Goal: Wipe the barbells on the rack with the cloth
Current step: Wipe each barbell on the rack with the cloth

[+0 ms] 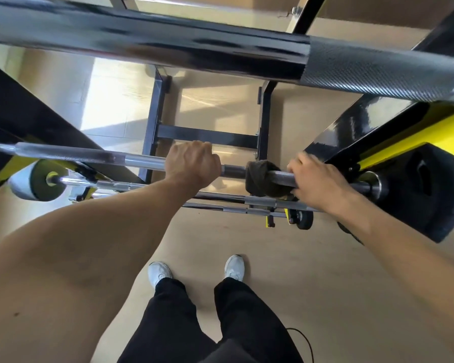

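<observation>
The person stands at the rack (152, 119) and looks down between their arms at a chrome barbell (142, 161) that lies crosswise at mid-frame, from nine o'clock to three o'clock. The left hand (192, 163) is closed in an overhand fist around the smooth part of the shaft, near the centre. The right hand (317, 182), toward three o'clock, grips the dark cloth (262, 179), which is wrapped around the bar between the two hands, just beside the right fingers. A black weight plate (425, 195) sits at the bar's right end, well beyond the right hand. A thicker black bar (147, 45) crosses the top of the frame at twelve o'clock, and more chrome bars (247, 203) rest lower on the rack, toward six o'clock of the one in hand. The loaded bar is likely heavy and rigid, so it should stay put in its cradles while being rubbed, though it may roll; the left fist probably guards against that. The cloth is soft and limp and should conform to the shaft when squeezed around it. The knurled sections will likely drag on the fabric, the polished stretches let it slide.
</observation>
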